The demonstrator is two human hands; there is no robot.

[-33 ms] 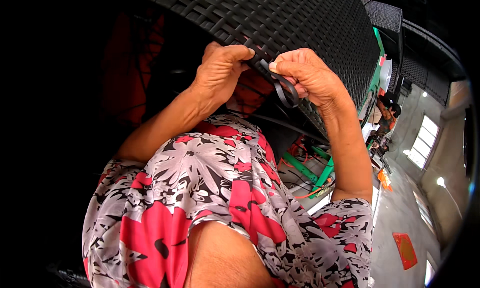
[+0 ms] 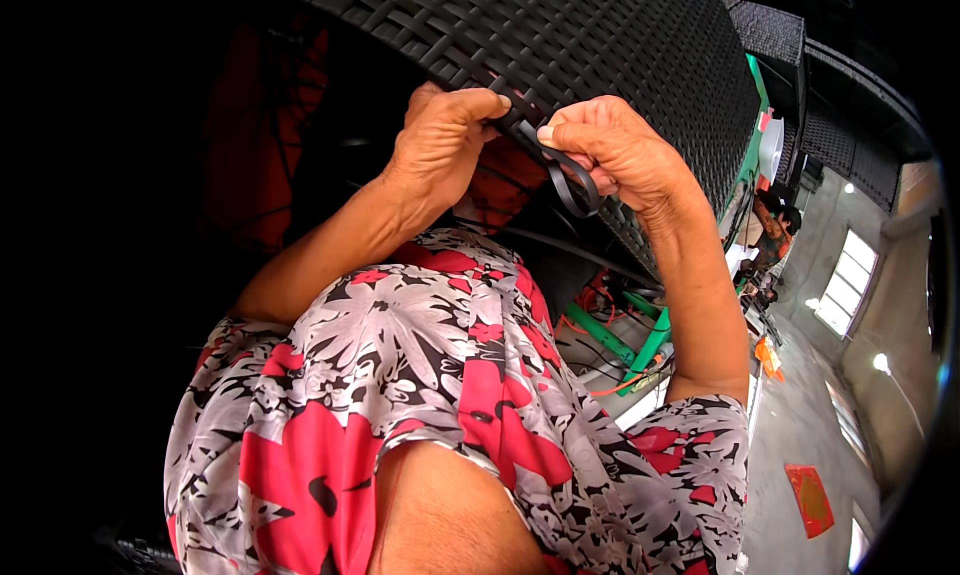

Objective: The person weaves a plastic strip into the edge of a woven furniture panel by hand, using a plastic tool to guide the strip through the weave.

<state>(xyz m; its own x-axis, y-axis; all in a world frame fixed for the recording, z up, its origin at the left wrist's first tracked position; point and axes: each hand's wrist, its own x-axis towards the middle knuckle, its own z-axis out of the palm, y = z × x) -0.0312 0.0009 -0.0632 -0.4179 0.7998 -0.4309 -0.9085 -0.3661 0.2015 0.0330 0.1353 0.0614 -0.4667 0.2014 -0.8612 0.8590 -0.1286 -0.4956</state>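
Observation:
A dark woven wicker panel (image 2: 620, 50) slants across the top of the view, its lower edge close to both hands. My left hand (image 2: 445, 130) is closed at that edge, thumb pressed against the weave; its other fingers are hidden behind the edge. My right hand (image 2: 615, 150) pinches a flat black wicker strip (image 2: 575, 190) between thumb and fingers, just right of the left hand. The strip hangs in a loop below the right fingers, and its upper part runs toward the woven edge.
Green frame bars (image 2: 605, 337) and orange cords lie low beyond my right forearm. Another person (image 2: 775, 225) is at the far right, near more dark wicker pieces (image 2: 845, 125). An orange-red sheet (image 2: 808, 500) shows on the grey surface at lower right. The left side is dark.
Hardly anything differs. My right forearm has shifted very slightly; both hands keep their places at the woven edge.

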